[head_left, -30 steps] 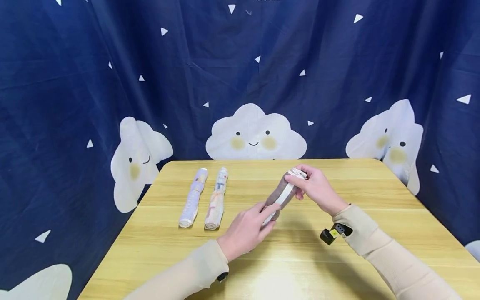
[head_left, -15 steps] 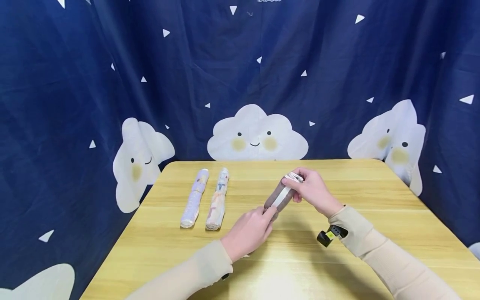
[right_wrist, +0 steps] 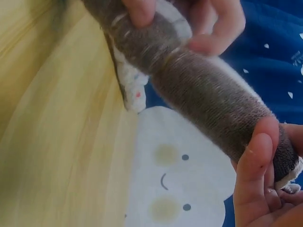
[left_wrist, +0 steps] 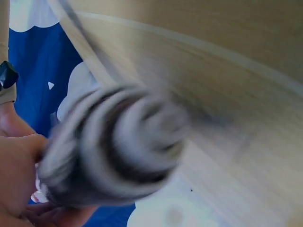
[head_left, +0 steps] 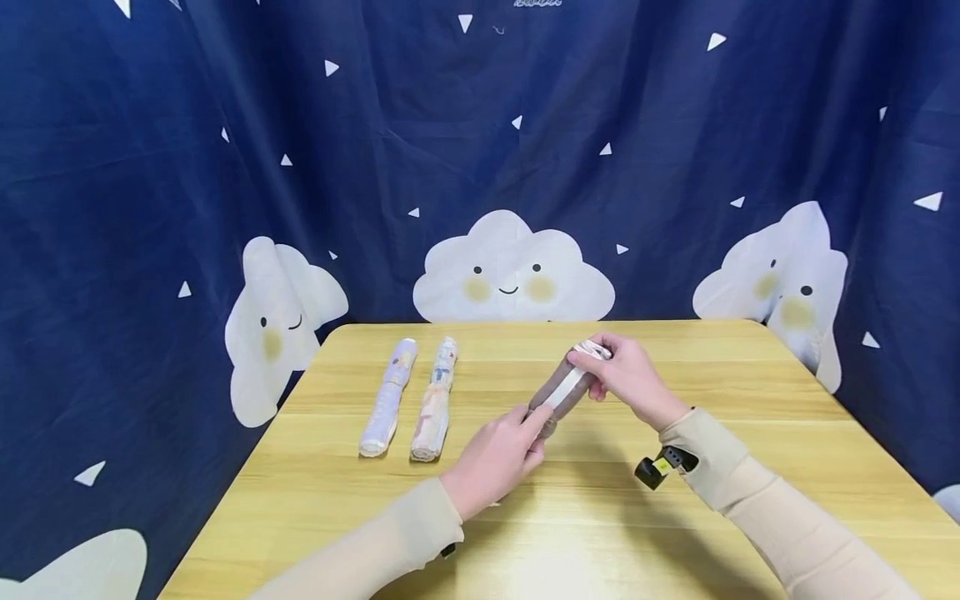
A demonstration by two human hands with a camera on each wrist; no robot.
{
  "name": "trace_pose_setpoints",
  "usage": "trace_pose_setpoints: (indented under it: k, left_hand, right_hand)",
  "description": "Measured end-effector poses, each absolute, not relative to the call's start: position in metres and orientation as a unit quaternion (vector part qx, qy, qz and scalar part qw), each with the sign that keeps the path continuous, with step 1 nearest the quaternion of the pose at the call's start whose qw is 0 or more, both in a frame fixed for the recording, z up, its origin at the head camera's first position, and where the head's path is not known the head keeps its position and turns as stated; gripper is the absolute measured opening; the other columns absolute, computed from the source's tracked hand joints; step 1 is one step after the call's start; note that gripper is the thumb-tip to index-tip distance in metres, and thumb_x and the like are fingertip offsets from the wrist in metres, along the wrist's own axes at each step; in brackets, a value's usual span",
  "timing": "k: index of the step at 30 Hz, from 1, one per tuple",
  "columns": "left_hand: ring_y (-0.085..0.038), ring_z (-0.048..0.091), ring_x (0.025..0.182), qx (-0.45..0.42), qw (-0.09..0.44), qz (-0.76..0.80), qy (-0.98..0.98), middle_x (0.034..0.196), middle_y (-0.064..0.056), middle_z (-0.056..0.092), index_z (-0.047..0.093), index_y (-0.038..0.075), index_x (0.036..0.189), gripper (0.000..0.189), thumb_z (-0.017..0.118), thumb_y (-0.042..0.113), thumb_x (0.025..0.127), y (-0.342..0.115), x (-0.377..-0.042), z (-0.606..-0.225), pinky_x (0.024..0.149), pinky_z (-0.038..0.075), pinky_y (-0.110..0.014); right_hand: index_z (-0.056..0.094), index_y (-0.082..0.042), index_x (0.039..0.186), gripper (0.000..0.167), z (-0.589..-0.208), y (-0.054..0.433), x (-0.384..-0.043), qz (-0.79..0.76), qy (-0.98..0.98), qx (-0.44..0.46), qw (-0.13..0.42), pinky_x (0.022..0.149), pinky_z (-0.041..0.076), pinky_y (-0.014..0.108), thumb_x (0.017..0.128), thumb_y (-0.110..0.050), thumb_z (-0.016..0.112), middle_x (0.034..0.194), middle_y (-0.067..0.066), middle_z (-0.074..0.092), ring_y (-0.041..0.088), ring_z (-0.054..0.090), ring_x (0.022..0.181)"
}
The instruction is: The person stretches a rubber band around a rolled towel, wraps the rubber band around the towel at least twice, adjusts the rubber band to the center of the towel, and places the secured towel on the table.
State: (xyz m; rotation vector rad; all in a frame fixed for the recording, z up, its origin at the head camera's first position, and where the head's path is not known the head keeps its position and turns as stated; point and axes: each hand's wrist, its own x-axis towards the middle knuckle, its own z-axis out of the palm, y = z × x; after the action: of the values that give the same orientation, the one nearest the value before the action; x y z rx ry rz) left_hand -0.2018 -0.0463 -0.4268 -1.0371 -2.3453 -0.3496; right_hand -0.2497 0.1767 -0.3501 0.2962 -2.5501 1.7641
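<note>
A grey-brown rolled towel (head_left: 557, 393) with a white stripe is held slanted above the table between both hands. My left hand (head_left: 491, 462) grips its near part, the forefinger lying along the roll. At the far end my right hand (head_left: 632, 382) pinches the towel between thumb and fingers. A thin yellowish band (right_wrist: 171, 56) circles the roll's middle in the right wrist view, close by the left fingers. The left wrist view shows the spiral end of the towel (left_wrist: 142, 142), blurred. Part of the roll is hidden by the left hand.
On the table (head_left: 675, 533), left of the hands, lie two more rolled towels side by side: a purple one (head_left: 387, 400) and a white patterned one (head_left: 433, 404). A dark blue curtain (head_left: 420, 108) with clouds surrounds the table's back and sides.
Both hands keep hold of the rolled towel and shift only slightly. The left fingers have moved a little on the roll. The other two towels lie unmoved.
</note>
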Motion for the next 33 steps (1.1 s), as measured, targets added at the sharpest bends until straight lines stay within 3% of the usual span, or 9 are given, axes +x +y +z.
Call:
trace_pose_setpoints:
  k: [4, 13, 18, 30, 33]
  left_hand:
    - [-0.009, 0.062, 0.071, -0.394, 0.291, -0.118, -0.864, 0.093, -0.002, 0.064, 0.056, 0.013, 0.128, 0.035, 0.064, 0.016, 0.094, -0.048, -0.200, -0.423, 0.058, 0.053, -0.019]
    - [-0.007, 0.056, 0.064, -0.379, 0.236, -0.108, -0.888, 0.085, -0.002, 0.061, 0.059, 0.014, 0.102, 0.016, 0.068, 0.017, 0.089, -0.040, -0.192, -0.422, 0.050, 0.044, -0.015]
    - [-0.005, 0.049, 0.062, -0.382, 0.241, -0.114, -0.885, 0.083, 0.000, 0.057, 0.059, 0.018, 0.092, 0.013, 0.069, 0.019, 0.085, -0.040, -0.189, -0.426, 0.048, 0.038, -0.014]
    - [-0.003, 0.047, 0.063, -0.379, 0.274, -0.109, -0.877, 0.081, 0.008, 0.059, 0.057, 0.021, 0.083, 0.016, 0.072, 0.026, 0.085, -0.054, -0.190, -0.420, 0.045, 0.032, -0.016]
    - [-0.003, 0.049, 0.064, -0.370, 0.233, -0.158, -0.885, 0.082, 0.009, 0.060, 0.055, 0.022, 0.083, 0.016, 0.071, 0.022, 0.084, -0.059, -0.194, -0.416, 0.046, 0.034, -0.016]
  right_hand:
    - [0.061, 0.003, 0.102, 0.035, -0.350, 0.180, -0.252, 0.571, -0.815, 0.091, 0.017, 0.051, 0.053, 0.030, 0.092, -0.028, 0.073, 0.072, 0.006, 0.062, 0.013, 0.058, 0.050]
    - [0.064, 0.002, 0.101, 0.031, -0.357, 0.174, -0.252, 0.557, -0.826, 0.087, 0.010, 0.049, 0.052, 0.030, 0.091, -0.026, 0.074, 0.074, 0.006, 0.063, 0.015, 0.058, 0.049]
    - [0.064, 0.005, 0.103, 0.032, -0.357, 0.173, -0.250, 0.562, -0.823, 0.086, -0.001, 0.048, 0.050, 0.029, 0.091, -0.023, 0.074, 0.072, 0.006, 0.062, 0.014, 0.056, 0.049]
    - [0.061, 0.008, 0.100, 0.031, -0.359, 0.187, -0.255, 0.605, -0.795, 0.043, -0.014, 0.046, 0.048, 0.024, 0.092, -0.020, 0.071, 0.064, 0.000, 0.059, 0.009, 0.053, 0.046]
    - [0.060, 0.007, 0.101, 0.031, -0.359, 0.188, -0.258, 0.619, -0.784, 0.045, -0.022, 0.046, 0.046, 0.024, 0.092, -0.021, 0.071, 0.066, 0.000, 0.059, 0.008, 0.052, 0.046]
